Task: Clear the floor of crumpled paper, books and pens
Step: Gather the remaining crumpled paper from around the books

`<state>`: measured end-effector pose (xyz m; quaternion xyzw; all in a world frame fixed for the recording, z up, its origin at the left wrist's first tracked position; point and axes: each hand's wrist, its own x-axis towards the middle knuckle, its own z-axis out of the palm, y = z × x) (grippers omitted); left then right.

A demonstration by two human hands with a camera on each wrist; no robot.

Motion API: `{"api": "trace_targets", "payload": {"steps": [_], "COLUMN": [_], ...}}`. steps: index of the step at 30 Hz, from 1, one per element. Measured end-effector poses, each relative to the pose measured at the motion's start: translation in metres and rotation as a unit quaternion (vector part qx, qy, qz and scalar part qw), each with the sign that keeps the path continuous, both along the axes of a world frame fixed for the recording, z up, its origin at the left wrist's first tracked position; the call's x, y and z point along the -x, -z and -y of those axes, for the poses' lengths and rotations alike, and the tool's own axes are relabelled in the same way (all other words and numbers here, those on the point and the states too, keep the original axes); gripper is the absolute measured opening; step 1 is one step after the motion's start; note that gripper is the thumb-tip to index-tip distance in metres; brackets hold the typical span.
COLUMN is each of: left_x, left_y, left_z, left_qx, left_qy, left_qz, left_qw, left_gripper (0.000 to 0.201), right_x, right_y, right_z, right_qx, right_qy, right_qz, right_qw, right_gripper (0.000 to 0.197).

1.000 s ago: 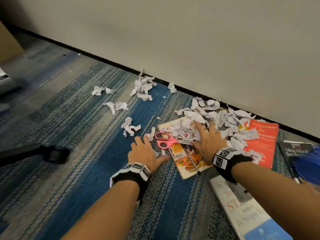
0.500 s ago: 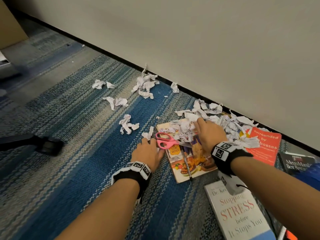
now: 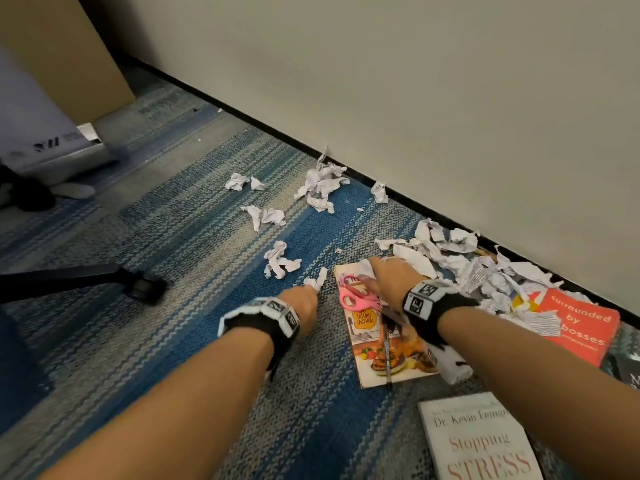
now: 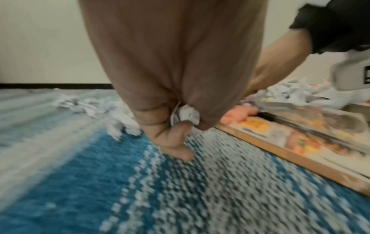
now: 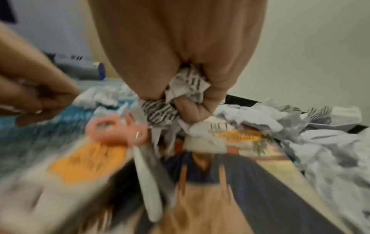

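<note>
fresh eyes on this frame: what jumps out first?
The torn, crumpled white paper heaped along the wall's black baseboard, spilling over the red book. Then the two hands: the right hand grips a wad of printed scraps over the cookbook, and the left hand pinches a small scrap on the blue carpet. Pink scissors lie on the cookbook between them.

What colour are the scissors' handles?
Pink; the scissors show best in the head view, lying on the cookbook.
</note>
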<state>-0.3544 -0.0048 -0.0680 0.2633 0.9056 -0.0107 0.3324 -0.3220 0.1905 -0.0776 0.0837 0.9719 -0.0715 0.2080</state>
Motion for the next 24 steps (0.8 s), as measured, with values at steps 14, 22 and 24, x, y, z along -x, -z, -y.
{"api": "trace_targets", "payload": {"steps": [14, 22, 24], "left_x": [0.057, 0.059, 0.071], "left_y": [0.004, 0.055, 0.062], "left_z": [0.011, -0.009, -0.003], "left_qx": [-0.028, -0.057, -0.059], "left_qy": [-0.186, -0.209, -0.205], "left_qz": [-0.172, -0.237, -0.253], "left_qw": [0.967, 0.947, 0.944], "left_gripper": [0.124, 0.082, 0.062], "right_x": [0.075, 0.067, 0.063], "right_y": [-0.046, 0.007, 0.015], "right_z": [0.005, 0.020, 0.026], "right_qx": [-0.033, 0.022, -0.008], "right_qy": [-0.009, 0.102, 0.071], "right_qz": [-0.004, -0.034, -0.060], "right_qw": [0.999, 0.994, 0.996], "right_gripper": [0.045, 0.065, 0.077]}}
